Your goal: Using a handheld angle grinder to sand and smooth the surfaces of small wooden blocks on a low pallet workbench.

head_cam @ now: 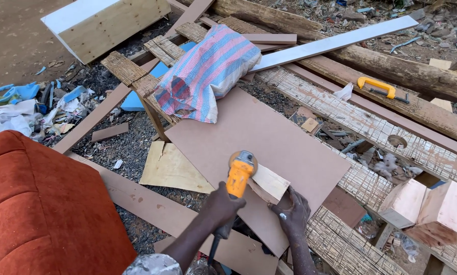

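Observation:
My left hand (222,205) grips the body of a yellow angle grinder (238,175), whose disc end rests at the near edge of a small pale wood piece (270,182). That piece lies on a large brown flat board (269,132). Against the piece's near corner my right hand (292,214) presses down with fingers spread, touching both the piece and the board. A dark cable hangs down from the grinder below my left wrist.
A striped woven sack (208,71) sits on the board's far end. An orange upholstered cushion (45,209) fills the lower left. Rough planks, a white strip (335,43), a yellow-handled saw (379,86) and cut wood blocks (432,209) lie to the right. Gravel and litter cover the ground.

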